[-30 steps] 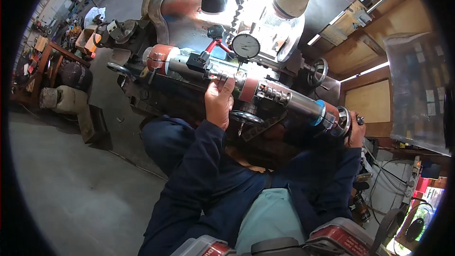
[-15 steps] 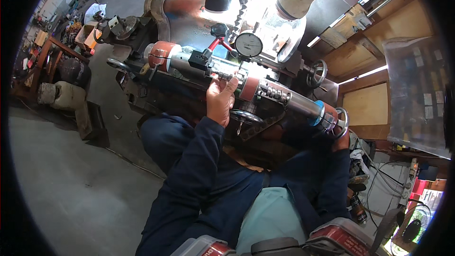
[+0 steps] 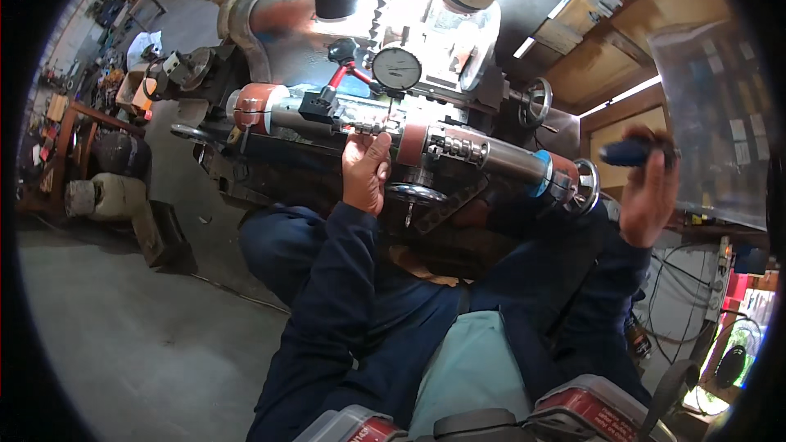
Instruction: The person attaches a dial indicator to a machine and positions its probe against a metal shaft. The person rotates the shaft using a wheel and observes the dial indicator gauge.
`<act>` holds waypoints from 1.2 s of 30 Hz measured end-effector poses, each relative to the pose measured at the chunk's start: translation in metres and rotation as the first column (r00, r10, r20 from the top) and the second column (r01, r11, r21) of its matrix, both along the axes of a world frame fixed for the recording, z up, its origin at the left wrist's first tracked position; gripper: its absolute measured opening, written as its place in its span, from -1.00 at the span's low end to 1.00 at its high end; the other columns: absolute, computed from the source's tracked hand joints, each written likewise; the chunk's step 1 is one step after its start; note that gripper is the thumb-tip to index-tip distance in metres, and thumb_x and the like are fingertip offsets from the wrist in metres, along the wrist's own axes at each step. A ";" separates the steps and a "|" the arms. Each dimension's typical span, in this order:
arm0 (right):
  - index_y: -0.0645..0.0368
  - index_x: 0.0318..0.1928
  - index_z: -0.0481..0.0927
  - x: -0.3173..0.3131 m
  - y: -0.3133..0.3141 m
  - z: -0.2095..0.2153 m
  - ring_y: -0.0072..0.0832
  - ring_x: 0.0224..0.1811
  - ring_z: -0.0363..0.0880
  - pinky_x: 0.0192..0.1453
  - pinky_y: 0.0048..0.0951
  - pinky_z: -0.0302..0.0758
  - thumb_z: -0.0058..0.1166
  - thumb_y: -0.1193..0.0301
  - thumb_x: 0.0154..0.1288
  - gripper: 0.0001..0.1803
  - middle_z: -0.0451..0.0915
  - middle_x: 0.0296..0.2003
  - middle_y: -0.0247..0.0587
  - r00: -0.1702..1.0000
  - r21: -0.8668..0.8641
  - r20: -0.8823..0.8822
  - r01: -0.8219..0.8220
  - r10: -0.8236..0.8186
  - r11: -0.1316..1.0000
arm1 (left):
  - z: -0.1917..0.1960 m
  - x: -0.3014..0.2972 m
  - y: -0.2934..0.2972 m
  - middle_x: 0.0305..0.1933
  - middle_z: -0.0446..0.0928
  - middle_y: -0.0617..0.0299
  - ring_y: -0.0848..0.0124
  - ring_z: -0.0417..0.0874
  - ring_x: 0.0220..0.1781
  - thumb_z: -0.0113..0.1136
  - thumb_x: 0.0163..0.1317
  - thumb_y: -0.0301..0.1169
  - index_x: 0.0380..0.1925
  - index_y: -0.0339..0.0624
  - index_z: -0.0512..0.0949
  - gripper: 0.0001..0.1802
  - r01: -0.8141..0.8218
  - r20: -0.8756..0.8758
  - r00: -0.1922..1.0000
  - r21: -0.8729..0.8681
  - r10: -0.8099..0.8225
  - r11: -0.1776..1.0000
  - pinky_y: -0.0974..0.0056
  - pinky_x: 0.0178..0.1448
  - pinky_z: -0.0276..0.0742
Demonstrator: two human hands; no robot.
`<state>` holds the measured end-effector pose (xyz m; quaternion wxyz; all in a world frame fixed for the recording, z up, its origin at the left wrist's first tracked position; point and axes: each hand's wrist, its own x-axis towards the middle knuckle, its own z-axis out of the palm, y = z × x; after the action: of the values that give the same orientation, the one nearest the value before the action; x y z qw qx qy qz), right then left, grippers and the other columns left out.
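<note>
Left hand [image 3: 366, 170] closed around the long cylindrical shaft [image 3: 458, 147] lying across the lathe, under dial gauge [image 3: 397, 68]. Right hand [image 3: 647, 196] raised clear, gripping a dark handle [image 3: 626, 151]. Gauging apparently mid-way.

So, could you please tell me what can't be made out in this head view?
- Dial gauge reading: too small and washed out by lamp glare.
- Dark blue object in the right hand: motion-blurred, kind unclear.
- Left hand grip on the long metal cylinder: fingertips hidden behind it.
</note>
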<state>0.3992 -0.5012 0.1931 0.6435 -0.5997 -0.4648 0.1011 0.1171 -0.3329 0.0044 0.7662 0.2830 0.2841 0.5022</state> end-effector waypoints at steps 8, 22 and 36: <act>0.23 0.11 0.44 -0.075 0.092 -0.034 -0.47 -0.18 0.68 -0.04 -0.44 0.55 0.09 0.39 0.44 -0.68 0.70 -0.19 -0.12 0.924 -0.308 0.208 -0.251 0.322 0.918 | 0.001 -0.002 0.006 0.04 0.61 0.19 0.75 0.29 -0.54 0.31 0.32 -0.28 0.17 -0.24 0.35 -0.47 0.045 -0.003 0.999 0.146 -0.045 0.988 0.58 -0.56 0.17; 0.23 0.08 0.42 -0.100 0.104 -0.055 -0.24 -0.24 0.69 -0.10 -0.34 0.56 0.09 0.39 0.41 -0.69 0.68 -0.23 -0.05 0.869 -0.304 0.356 -0.240 0.344 0.922 | -0.014 -0.007 0.007 0.04 0.57 0.30 0.74 0.33 -0.45 0.30 0.34 -0.25 0.16 -0.21 0.39 -0.51 0.098 -0.034 0.995 0.147 -0.094 0.984 0.56 -0.49 0.19; 0.20 0.05 0.45 -0.104 0.099 -0.052 -0.45 -0.28 0.64 -0.14 -0.43 0.53 0.07 0.41 0.44 -0.75 0.67 -0.25 -0.17 0.878 -0.314 0.343 -0.229 0.335 0.922 | -0.012 -0.009 0.007 0.08 0.54 0.29 0.73 0.38 -0.41 0.31 0.33 -0.27 0.17 -0.19 0.36 -0.49 0.069 -0.023 0.998 0.123 -0.067 0.990 0.56 -0.48 0.22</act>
<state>0.2954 -0.4018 0.1410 0.4305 -0.6132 -0.6487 0.1339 0.1080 -0.3259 -0.0077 0.7611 0.3440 0.2501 0.4898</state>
